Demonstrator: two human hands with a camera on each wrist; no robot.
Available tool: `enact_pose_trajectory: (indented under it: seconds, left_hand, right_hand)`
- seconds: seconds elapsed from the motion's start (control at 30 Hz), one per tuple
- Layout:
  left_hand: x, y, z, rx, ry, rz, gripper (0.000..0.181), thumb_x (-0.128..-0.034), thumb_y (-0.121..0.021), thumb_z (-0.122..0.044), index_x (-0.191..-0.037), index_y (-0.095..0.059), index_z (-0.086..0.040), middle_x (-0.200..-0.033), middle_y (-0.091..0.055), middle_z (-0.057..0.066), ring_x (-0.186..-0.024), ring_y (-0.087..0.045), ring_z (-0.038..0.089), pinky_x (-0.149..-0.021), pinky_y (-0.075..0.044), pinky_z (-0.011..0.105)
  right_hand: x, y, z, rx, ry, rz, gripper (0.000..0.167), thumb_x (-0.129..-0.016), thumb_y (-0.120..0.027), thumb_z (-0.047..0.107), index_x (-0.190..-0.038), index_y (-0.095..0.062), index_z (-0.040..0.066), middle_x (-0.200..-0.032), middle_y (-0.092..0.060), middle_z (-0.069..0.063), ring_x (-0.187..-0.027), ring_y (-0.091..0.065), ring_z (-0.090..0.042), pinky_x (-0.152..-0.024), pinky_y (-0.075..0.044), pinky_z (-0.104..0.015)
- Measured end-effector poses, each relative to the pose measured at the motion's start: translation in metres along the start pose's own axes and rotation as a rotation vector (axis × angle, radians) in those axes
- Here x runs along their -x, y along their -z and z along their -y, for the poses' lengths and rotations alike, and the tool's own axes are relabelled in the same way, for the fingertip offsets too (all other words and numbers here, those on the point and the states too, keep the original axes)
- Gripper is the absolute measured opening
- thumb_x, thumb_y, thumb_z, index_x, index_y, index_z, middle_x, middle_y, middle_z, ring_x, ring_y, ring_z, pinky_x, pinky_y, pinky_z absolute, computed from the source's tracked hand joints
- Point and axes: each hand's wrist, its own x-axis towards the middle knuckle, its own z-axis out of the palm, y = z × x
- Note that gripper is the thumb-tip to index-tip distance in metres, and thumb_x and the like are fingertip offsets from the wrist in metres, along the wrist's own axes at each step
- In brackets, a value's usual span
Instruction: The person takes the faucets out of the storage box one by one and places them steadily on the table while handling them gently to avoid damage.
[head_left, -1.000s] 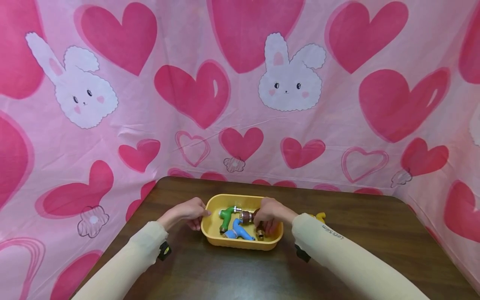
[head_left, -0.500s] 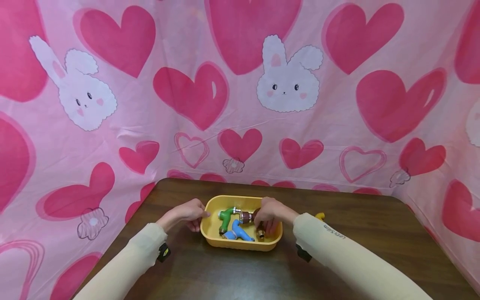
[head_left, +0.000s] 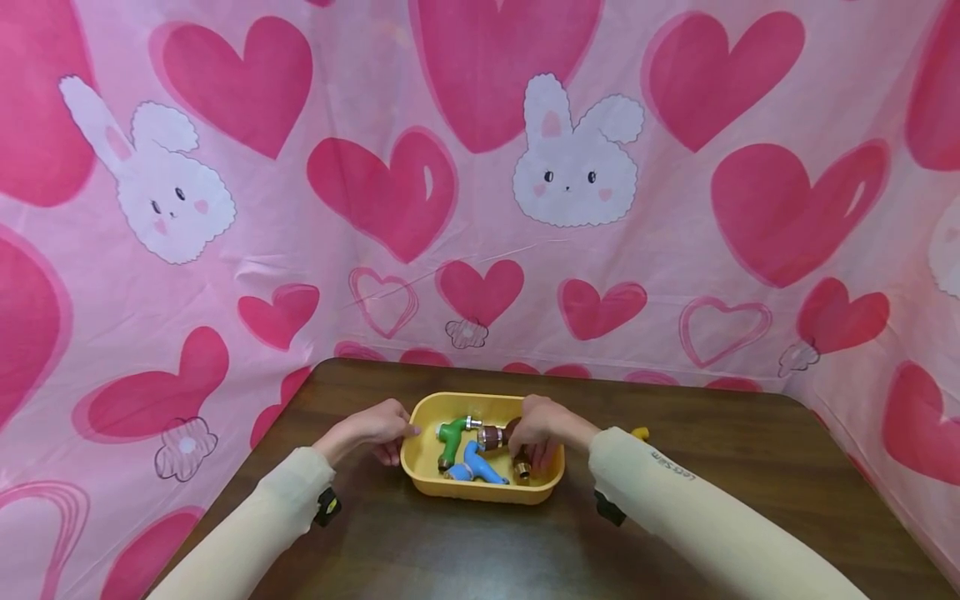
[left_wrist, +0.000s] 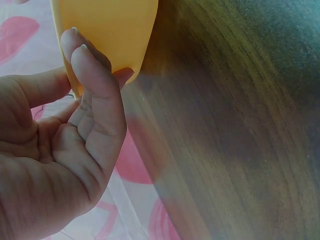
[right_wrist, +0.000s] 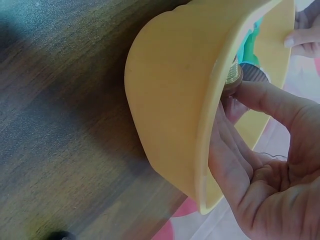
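Note:
A yellow plastic basin (head_left: 480, 493) stands on the table with several tap-shaped pieces lying in it. My left hand (head_left: 378, 427) grips its left rim, and in the left wrist view thumb and fingers pinch the yellow wall (left_wrist: 112, 30). My right hand (head_left: 546, 427) reaches inside at the right end. Its thumb and fingers hold a brown tap (head_left: 492, 437) with metal ends, seen in the right wrist view as a brass end (right_wrist: 233, 75); the hand hides its middle. To the left lie a green tap (head_left: 452, 437) with a silver spout and a blue tap (head_left: 476, 462).
Beyond my right sleeve (head_left: 675, 492) a yellow piece (head_left: 640, 433) shows on the dark wooden table (head_left: 757, 467), mostly hidden by the arm. Pink cloth (head_left: 480, 233) with hearts and rabbits hangs behind the table and along both sides.
The right forearm has shifted slightly and covers more of the yellow piece. Both hands keep their places at the basin, and the taps lie practically as before.

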Motion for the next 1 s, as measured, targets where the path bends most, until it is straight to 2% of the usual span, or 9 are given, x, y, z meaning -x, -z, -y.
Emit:
enact_pose_trajectory:
  seconds: [0.23,0.57,0.83,1.0]
  left_hand:
    - [-0.001,0.002,0.002,0.004,0.007,0.004,0.027,-0.1057,-0.062,-0.013,-0.090,-0.073,0.006,-0.059,-0.063,0.009,-0.045,-0.059,0.013,-0.049,-0.058,0.029]
    - [0.003,0.004,-0.003,0.018,0.022,0.010,0.027,-0.1058,-0.062,-0.013,-0.091,-0.071,0.007,-0.061,-0.061,0.010,-0.046,-0.059,0.014,-0.049,-0.058,0.029]
    - [0.001,0.002,-0.001,0.013,0.019,0.008,0.027,-0.1057,-0.062,-0.013,-0.090,-0.071,0.007,-0.060,-0.062,0.010,-0.046,-0.059,0.013,-0.049,-0.057,0.028]
    - [0.001,0.001,0.001,0.021,0.016,0.011,0.028,-0.1060,-0.061,-0.012,-0.089,-0.071,0.008,-0.059,-0.060,0.009,-0.046,-0.058,0.013,-0.047,-0.055,0.026]
  right_hand:
    - [0.003,0.001,0.002,-0.003,0.007,0.002,0.023,-0.084,-0.087,0.012,-0.080,-0.069,-0.001,-0.071,-0.071,-0.015,-0.060,-0.074,-0.026,-0.057,-0.062,-0.035]
    - [0.005,0.002,0.003,0.011,0.013,0.006,0.023,-0.084,-0.087,0.011,-0.078,-0.068,-0.001,-0.071,-0.071,-0.015,-0.059,-0.073,-0.025,-0.056,-0.062,-0.035]
    - [0.009,0.003,0.001,0.040,0.036,-0.006,0.025,-0.082,-0.088,0.013,-0.076,-0.069,-0.001,-0.070,-0.070,-0.015,-0.059,-0.073,-0.025,-0.055,-0.061,-0.035]
    - [0.012,0.004,0.000,0.016,0.033,0.004,0.024,-0.082,-0.088,0.012,-0.076,-0.069,-0.001,-0.070,-0.071,-0.015,-0.058,-0.072,-0.025,-0.055,-0.062,-0.035]
